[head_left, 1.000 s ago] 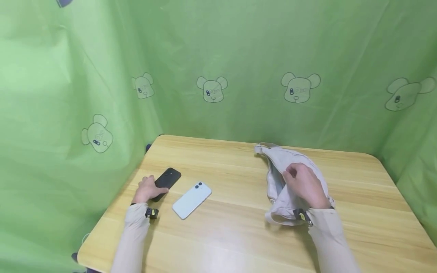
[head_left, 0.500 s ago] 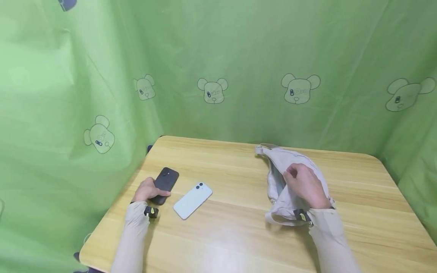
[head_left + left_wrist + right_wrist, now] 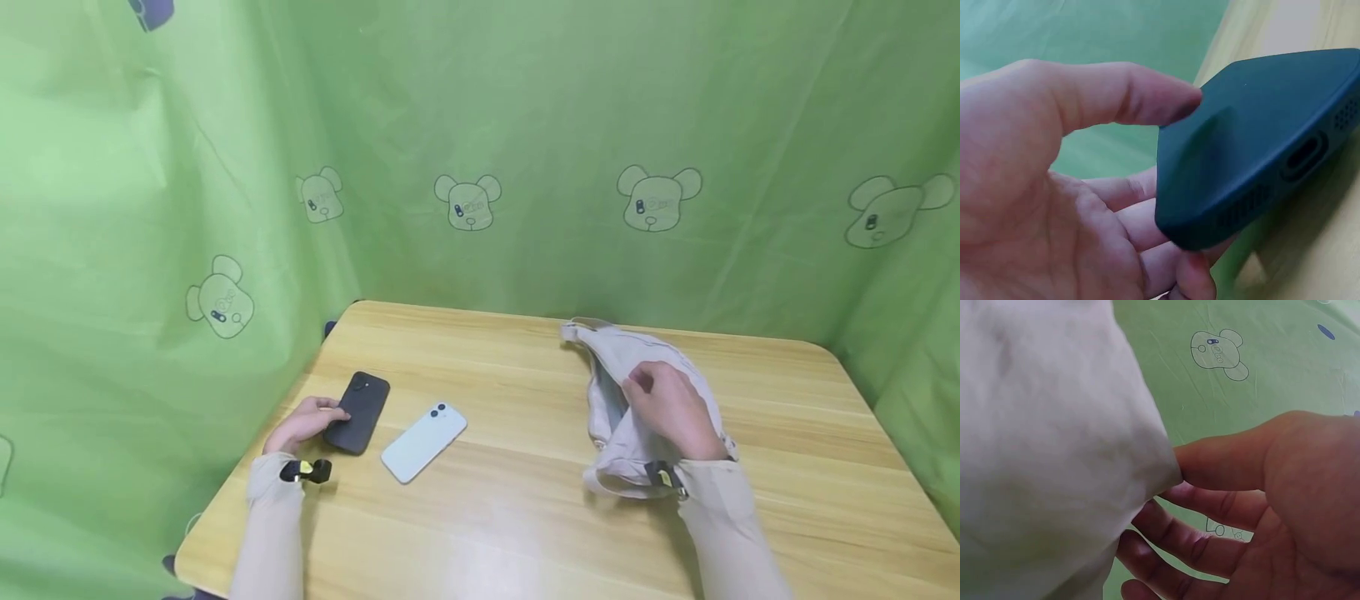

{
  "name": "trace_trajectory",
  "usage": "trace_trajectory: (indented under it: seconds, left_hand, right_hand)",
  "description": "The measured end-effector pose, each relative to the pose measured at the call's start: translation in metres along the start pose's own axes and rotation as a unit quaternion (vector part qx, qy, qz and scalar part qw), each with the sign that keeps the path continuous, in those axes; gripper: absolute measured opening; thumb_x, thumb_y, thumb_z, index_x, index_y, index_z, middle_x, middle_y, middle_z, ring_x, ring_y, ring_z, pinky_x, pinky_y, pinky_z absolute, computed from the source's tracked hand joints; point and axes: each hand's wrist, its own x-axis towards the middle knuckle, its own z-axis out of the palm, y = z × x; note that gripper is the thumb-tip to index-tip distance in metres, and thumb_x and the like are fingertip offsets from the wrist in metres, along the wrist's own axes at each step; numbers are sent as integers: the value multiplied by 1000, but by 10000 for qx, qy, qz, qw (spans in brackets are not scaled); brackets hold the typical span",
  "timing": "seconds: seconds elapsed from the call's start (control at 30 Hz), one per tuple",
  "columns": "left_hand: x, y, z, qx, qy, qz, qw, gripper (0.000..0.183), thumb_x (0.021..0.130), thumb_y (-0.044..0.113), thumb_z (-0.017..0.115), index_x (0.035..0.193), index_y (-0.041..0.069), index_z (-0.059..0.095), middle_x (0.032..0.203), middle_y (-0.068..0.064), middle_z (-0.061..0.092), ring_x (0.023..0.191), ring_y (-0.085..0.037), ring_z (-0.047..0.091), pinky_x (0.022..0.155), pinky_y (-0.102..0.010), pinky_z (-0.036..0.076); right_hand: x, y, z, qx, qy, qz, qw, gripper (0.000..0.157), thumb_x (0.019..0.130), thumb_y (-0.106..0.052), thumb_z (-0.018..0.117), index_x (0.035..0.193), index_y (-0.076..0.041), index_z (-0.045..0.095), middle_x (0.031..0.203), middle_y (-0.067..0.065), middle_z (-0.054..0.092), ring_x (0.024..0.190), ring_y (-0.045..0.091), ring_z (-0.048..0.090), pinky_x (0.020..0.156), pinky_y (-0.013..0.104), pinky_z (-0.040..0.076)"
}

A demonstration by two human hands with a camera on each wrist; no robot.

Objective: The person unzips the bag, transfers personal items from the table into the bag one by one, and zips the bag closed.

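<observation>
My left hand (image 3: 303, 423) holds a dark smartphone (image 3: 360, 414) by its left edge, near the left side of the table. In the left wrist view the thumb lies over the phone's back (image 3: 1254, 119) and the other fingers curl beneath it; its charging port end faces the camera. My right hand (image 3: 671, 408) pinches the rim of a pale fabric bag (image 3: 630, 350) on the right. The bag's mouth gapes open toward the left. In the right wrist view, thumb and index finger grip a fold of the cloth (image 3: 1066, 425).
A light blue smartphone (image 3: 423, 442) lies back up on the wooden table (image 3: 510, 375), just right of the dark one. A green curtain (image 3: 555, 125) with bear faces hangs behind the table and along its left and right sides.
The left hand has shifted slightly left, its thumb drawn back to the near edge of the dark phone, which has turned a little more upright in view. The right hand and bag stay put.
</observation>
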Motion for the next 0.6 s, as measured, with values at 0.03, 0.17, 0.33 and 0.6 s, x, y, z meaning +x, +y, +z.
trace_trajectory:
  seconds: [0.03, 0.17, 0.33, 0.6]
  left_hand:
    - [-1, -1, -1, -182, -56, -3, 9998, 53, 93, 15, 65, 135, -15, 53, 99, -7, 71, 82, -8, 61, 70, -18, 49]
    - [-3, -6, -1, -1073, -340, -24, 9936, 56, 95, 8, 61, 142, -17, 43, 86, 4, 70, 70, -2, 62, 61, -17, 51]
    - [-3, -13, 1, -1758, -435, -11, 9835, 58, 97, 6, 60, 147, -15, 39, 83, 8, 72, 68, 0, 65, 62, -15, 54]
    - [-2, -22, 2, -2475, -493, 141, 9675, 68, 100, 6, 58, 154, -16, 22, 83, 9, 73, 76, 1, 70, 72, -15, 60]
  right_hand:
    - [0, 0, 0, -1, -5, -4, 10000, 19, 99, -22, 58, 101, -8, 72, 103, 16, 74, 87, 29, 65, 69, 36, 50]
    - [0, 0, 0, -5, -10, -2, 10000, 20, 99, -22, 58, 101, -8, 72, 103, 16, 74, 87, 29, 65, 69, 36, 50]
    - [0, 0, 0, 12, -1, 10, 10000, 20, 99, -22, 58, 101, -8, 72, 102, 16, 74, 87, 28, 65, 69, 36, 50]
    - [1, 0, 1, 15, -47, 57, 10000, 19, 98, -21, 59, 102, -8, 72, 103, 16, 74, 87, 27, 65, 68, 34, 49]
